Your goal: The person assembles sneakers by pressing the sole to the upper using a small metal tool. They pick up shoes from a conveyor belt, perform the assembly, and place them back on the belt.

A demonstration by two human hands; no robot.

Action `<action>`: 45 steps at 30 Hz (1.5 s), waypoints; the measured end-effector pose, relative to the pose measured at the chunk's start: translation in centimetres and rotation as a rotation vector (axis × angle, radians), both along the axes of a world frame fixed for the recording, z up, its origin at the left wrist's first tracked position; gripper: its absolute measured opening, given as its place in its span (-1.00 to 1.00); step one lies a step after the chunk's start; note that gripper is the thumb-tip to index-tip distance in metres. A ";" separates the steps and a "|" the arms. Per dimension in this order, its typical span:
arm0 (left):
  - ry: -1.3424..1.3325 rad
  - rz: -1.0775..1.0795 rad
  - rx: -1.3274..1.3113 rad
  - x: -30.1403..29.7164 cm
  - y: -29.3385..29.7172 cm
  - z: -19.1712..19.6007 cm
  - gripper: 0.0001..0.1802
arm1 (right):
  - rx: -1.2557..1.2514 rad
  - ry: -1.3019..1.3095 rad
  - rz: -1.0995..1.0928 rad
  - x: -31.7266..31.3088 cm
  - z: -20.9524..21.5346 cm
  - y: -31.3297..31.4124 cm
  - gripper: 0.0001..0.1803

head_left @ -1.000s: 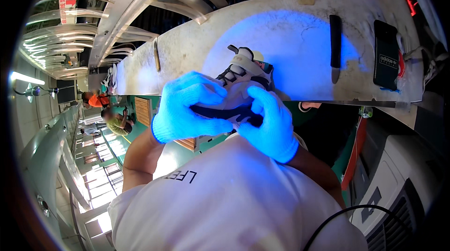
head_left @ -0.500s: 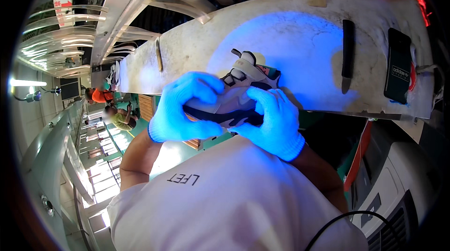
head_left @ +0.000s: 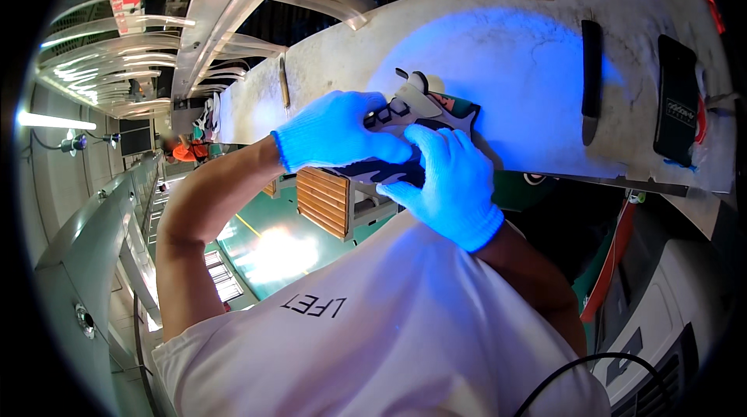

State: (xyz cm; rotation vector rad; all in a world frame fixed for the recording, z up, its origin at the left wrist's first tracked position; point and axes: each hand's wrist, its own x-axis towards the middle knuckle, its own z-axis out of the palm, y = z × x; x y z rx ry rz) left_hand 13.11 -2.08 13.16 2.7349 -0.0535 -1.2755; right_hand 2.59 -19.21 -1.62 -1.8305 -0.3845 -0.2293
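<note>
A sneaker (head_left: 457,115) with white, black and green parts lies at the near edge of the worktable, lit by blue light. My left hand (head_left: 338,131), in a white knit glove that glows blue, lies over the toe and laces, its fingers bent against the upper. My right hand (head_left: 453,183), gloved the same way, grips the near side of the shoe, thumb low by the sole and fingers on the upper. The toe is mostly hidden under my left hand.
On the pale worktable (head_left: 498,51) lie a dark-handled knife (head_left: 591,67), a dark green flat piece (head_left: 675,106) and a thin wooden-handled tool (head_left: 284,84). A slatted wooden box (head_left: 323,201) stands below, left. A grey machine (head_left: 661,285) is at right; a person in orange (head_left: 191,152) is far left.
My left hand has moved from cupping the toe to lying across the top of the forefoot, with my left elbow swung outward. My right hand stays on the shoe. The view has shifted slightly.
</note>
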 end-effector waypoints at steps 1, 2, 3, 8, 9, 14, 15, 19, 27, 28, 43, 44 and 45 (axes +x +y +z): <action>-0.001 0.009 0.028 -0.2 -0.5 0.3 -0.19 | 0.013 0.009 -0.010 -0.1 0.2 -0.1 -0.04; -0.002 0.018 0.055 -0.4 -1.1 0.8 -0.18 | 0.017 -0.008 -0.023 -0.2 0.3 -0.1 -0.04; -0.009 0.019 0.078 -0.4 -1.8 1.5 -0.18 | 0.016 -0.031 -0.045 -0.3 0.2 -0.2 -0.04; -0.345 -0.475 -0.287 -4.0 -0.4 4.2 0.01 | 0.140 0.009 -0.059 -1.4 -0.4 -1.3 -0.05; -0.410 -0.552 -0.314 -4.5 0.5 3.2 -0.01 | 0.148 -0.016 -0.062 -1.9 -0.7 -1.5 -0.09; -0.516 -0.631 -0.372 -4.5 0.3 2.9 -0.22 | 0.074 -0.065 -0.062 -2.1 -1.3 -1.8 -0.16; -0.497 -0.629 -0.376 -4.4 0.3 3.0 -0.24 | 0.090 -0.037 -0.048 -1.9 -1.3 -1.8 -0.16; -0.456 -0.619 -0.399 -4.0 0.3 3.1 -0.29 | 0.149 0.059 -0.059 -1.6 -1.2 -1.6 -0.14; -0.390 -0.178 -0.634 -3.1 2.0 1.4 -0.29 | 0.119 0.158 -0.011 -0.3 -0.7 -2.2 -0.10; -0.354 0.170 -0.721 -3.1 2.5 0.5 -0.27 | 0.102 0.156 -0.007 0.0 -0.6 -2.2 -0.09; 0.012 -0.079 0.141 0.0 -2.5 -0.6 0.25 | 0.051 0.123 0.008 1.3 -0.9 -1.0 -0.11; 0.011 -0.073 0.139 0.1 -2.6 -1.0 0.24 | 0.035 0.123 -0.004 1.2 -1.0 -0.9 -0.11; -0.005 -0.060 0.140 0.4 -3.0 -1.1 0.24 | 0.022 0.108 -0.010 1.3 -0.8 -0.8 -0.10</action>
